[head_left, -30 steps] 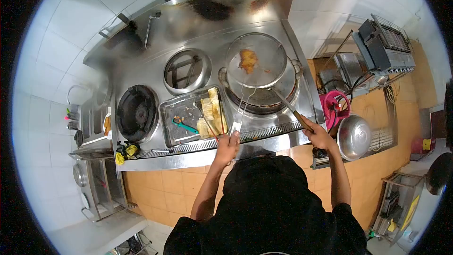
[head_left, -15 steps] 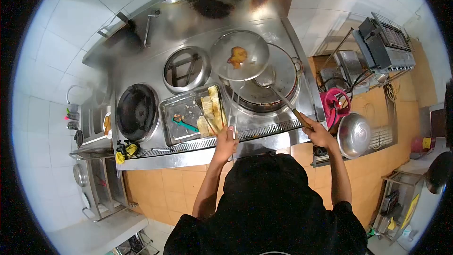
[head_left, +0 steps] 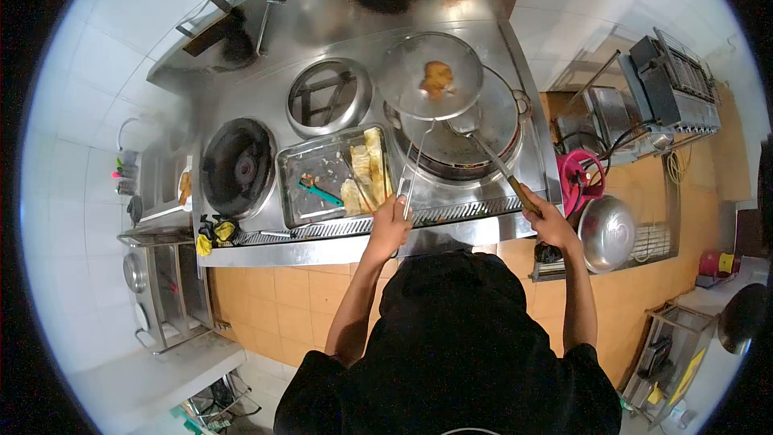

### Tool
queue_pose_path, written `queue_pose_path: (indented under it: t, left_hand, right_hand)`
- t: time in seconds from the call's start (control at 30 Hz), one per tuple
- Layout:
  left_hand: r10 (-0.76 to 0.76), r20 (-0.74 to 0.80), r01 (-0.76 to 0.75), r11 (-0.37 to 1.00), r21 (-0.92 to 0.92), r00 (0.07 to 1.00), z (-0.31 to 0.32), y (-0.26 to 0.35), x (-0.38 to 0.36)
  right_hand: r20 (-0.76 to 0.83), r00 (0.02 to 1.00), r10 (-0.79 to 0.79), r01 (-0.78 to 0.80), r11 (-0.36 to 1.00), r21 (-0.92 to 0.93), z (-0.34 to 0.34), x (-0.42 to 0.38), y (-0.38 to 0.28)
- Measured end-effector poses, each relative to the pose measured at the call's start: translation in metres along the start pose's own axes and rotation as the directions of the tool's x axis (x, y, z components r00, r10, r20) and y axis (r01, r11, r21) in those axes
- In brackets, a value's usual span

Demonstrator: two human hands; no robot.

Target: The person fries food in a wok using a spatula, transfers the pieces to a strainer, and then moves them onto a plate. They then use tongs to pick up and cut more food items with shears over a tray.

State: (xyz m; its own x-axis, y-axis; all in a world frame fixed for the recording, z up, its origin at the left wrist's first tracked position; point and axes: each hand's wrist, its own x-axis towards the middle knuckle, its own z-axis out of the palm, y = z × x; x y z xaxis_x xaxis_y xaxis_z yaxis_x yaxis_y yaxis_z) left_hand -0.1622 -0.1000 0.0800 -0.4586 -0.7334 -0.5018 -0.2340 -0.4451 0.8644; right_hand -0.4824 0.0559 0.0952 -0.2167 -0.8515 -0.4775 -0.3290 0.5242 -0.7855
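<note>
Head: strainer (head_left: 414,80) slightly back over pot (head_left: 495,119)

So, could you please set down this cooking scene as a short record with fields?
Left hand: grips the strainer by its handle
Right hand: grips the ladle by its handle
Strainer contents: browned food
Strainer position: overlaps the far left of the pan in view
Ladle and strainer: contact unclear
Tray: pale food pieces, green-handled tool
</note>
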Motion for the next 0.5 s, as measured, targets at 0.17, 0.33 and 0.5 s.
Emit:
queue_pose_path:
  t: [0.17,0.33,0.5]
  left_hand:
    - [0.106,0.016,-0.107,0.985,0.133,0.994,0.002,-0.016,-0.001]
    - [-0.037,-0.02,0.037,0.999,0.006,0.999,0.009,0.004,-0.003]
    - [0.166,-0.054,-0.146,0.953,0.264,0.985,0.004,0.004,-0.003]
  right_hand:
    - [-0.036,0.999,0.003,-0.002,0.999,0.039,0.0,-0.001,0.001]
    - [-0.051,0.999,0.004,-0.008,0.998,-0.066,-0.002,-0.003,-0.005]
    - [0.034,0.985,0.171,-0.171,0.985,-0.014,-0.001,-0.006,-0.016]
